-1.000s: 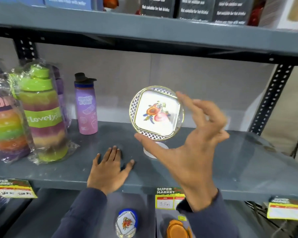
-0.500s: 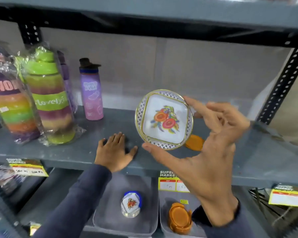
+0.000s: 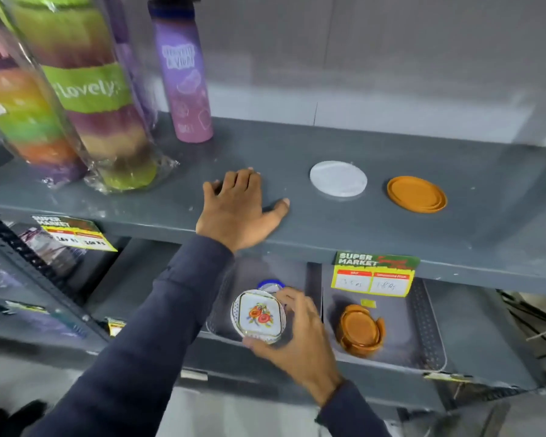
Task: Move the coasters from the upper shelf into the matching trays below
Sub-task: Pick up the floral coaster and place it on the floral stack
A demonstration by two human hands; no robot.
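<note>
Left hand (image 3: 234, 212) is lying flat, fingers spread, on the front of the upper shelf (image 3: 344, 228), gripping nothing. Right hand (image 3: 297, 335) is pinching the floral coaster (image 3: 259, 313) by its rim, thumb below and fingers at the right edge, holding it face-up over the left tray (image 3: 221, 298) on the lower level. A blue-rimmed piece (image 3: 270, 284) is peeking out just behind it. Right tray (image 3: 429, 326) is holding a stack of orange coasters (image 3: 360, 331). On the upper shelf, a white coaster (image 3: 338, 178) and an orange coaster (image 3: 416, 194) are lying apart. Purple bottle (image 3: 183, 77) and wrapped striped bottles (image 3: 85, 89) are standing at the left.
</note>
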